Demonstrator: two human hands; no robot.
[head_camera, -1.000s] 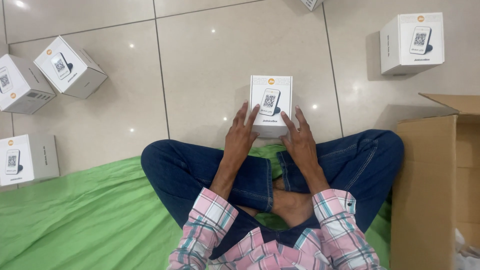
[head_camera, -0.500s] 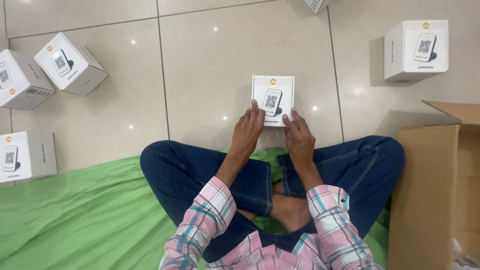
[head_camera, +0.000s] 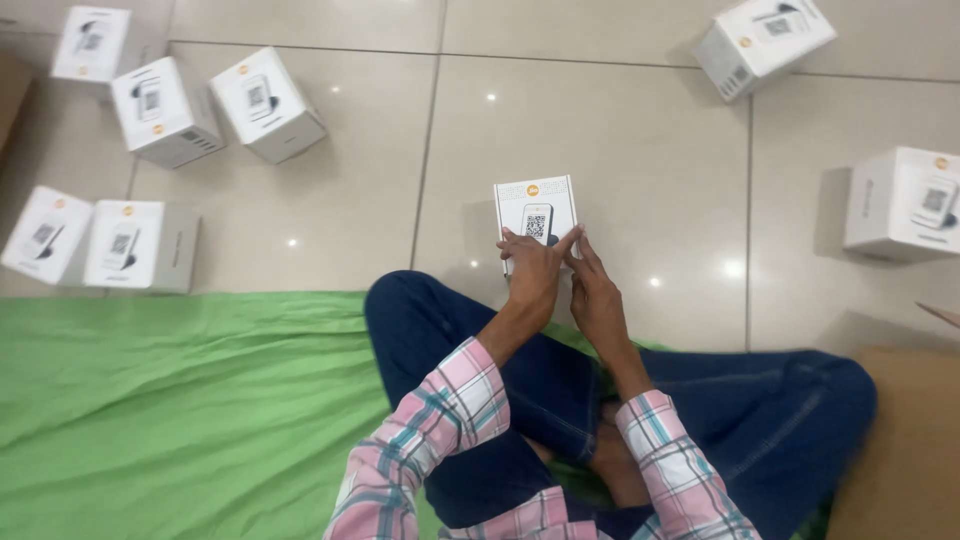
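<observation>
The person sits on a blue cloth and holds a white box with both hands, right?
Not quite: the cloth is green, not blue, as the head view shows. The left hand and right hand do both hold the white box.

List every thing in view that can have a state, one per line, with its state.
Small white box: closed, flat on the tiled floor, both hands on its near edge.
Left hand: fingers on the box.
Right hand: fingers on the box.
Seven other white boxes, such as: closed, scattered on the floor, untouched.
Cardboard carton: flap up, inside not visible.
Green cloth: spread out, wrinkled.
</observation>
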